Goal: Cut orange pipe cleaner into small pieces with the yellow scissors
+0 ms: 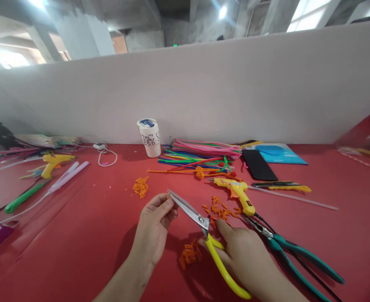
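My right hand (246, 258) grips the yellow handles of a pair of scissors (203, 233) whose blades point up and to the left. My left hand (155, 228) is pinched at the blade tips; what its fingers hold is too small to make out. Small orange cut pieces (190, 253) lie on the red table (77, 235) under the scissors. More orange bits (222, 209) are scattered just behind, and an orange heap (140, 186) sits farther back.
A yellow glue gun (239, 193) and green-handled pliers (295, 256) lie to the right. Behind are a bundle of coloured pipe cleaners (203, 155), a white cup (150, 137), a black phone (258, 164) and a utility knife (282, 186). Another glue gun (53, 162) lies at the left.
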Demonstrator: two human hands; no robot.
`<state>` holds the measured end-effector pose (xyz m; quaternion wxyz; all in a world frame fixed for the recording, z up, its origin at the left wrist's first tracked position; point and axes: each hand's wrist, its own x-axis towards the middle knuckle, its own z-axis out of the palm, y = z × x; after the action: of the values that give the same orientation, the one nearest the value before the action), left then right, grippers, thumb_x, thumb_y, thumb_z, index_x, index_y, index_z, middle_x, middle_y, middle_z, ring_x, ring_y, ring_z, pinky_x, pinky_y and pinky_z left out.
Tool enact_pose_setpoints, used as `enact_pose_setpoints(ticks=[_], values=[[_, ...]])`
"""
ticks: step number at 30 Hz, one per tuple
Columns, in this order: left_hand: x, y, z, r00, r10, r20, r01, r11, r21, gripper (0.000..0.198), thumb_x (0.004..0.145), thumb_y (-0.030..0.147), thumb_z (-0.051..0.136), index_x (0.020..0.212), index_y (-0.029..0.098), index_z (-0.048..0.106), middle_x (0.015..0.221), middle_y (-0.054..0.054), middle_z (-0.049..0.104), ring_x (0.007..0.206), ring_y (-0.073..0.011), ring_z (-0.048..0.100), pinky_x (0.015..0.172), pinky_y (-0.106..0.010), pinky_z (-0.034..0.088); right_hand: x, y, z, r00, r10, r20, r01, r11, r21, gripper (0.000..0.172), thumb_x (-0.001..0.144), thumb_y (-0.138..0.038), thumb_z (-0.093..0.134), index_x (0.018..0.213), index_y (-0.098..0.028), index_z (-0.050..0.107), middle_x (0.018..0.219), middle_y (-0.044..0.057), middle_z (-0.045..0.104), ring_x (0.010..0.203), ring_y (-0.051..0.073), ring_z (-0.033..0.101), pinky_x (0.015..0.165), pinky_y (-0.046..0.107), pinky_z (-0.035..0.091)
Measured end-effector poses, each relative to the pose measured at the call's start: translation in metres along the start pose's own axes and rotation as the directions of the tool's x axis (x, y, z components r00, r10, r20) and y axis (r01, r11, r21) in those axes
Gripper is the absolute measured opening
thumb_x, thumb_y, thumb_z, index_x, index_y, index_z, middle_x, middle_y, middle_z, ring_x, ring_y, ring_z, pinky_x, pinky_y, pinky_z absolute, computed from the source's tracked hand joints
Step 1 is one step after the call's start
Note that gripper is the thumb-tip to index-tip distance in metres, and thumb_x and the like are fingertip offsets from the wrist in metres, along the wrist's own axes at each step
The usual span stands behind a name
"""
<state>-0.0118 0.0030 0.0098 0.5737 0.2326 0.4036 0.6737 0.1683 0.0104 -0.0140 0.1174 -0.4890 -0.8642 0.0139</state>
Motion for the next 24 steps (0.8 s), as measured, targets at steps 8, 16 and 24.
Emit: enact_pose_setpoints(ticks=[8,16,24], values=[[0.0017,-0.0008,0.0003,1.000,-0.004,-0.006,0.003,1.000,-0.030,0.002,0.065,0.014,0.065,0.067,0.014,0.064,0.062,0.002,0.060,0.051,-0.0031,0.052,0.052,-0.012,0.044,-0.0004,0.0001,-0.0041,1.000,0.007,0.001,-0.007,1.000,-0.015,0.030,0.078,-0.047,0.040,0.064,-0.021,0.044,0.047,0.003,0.057,0.041,0.020,0.055,0.040,0.026,0.015],[0.0026,-0.0042,-0.0023,1.000,0.018,0.021,-0.017,0.999,-0.039,0.002,0.067,0.013,0.064,0.067,0.014,0.064,0.063,0.002,0.060,0.052,-0.0035,0.051,0.053,-0.012,0.043,0.0002,0.0001,-0.0040,1.000,-0.008,-0.012,0.007,0.999,-0.032,0.031,0.079,-0.047,0.041,0.064,-0.021,0.044,0.045,0.002,0.056,0.040,0.020,0.054,0.041,0.026,0.014],[0.0020,-0.0007,0.0000,1.000,-0.001,0.003,0.001,0.999,-0.040,0.001,0.066,0.013,0.064,0.066,0.014,0.063,0.061,0.002,0.059,0.051,-0.0034,0.051,0.052,-0.013,0.043,-0.0003,0.0003,0.0011,0.998,-0.038,-0.056,0.036,0.998,-0.041,0.031,0.079,-0.047,0.040,0.063,-0.020,0.045,0.044,0.002,0.056,0.037,0.019,0.052,0.040,0.026,0.013]])
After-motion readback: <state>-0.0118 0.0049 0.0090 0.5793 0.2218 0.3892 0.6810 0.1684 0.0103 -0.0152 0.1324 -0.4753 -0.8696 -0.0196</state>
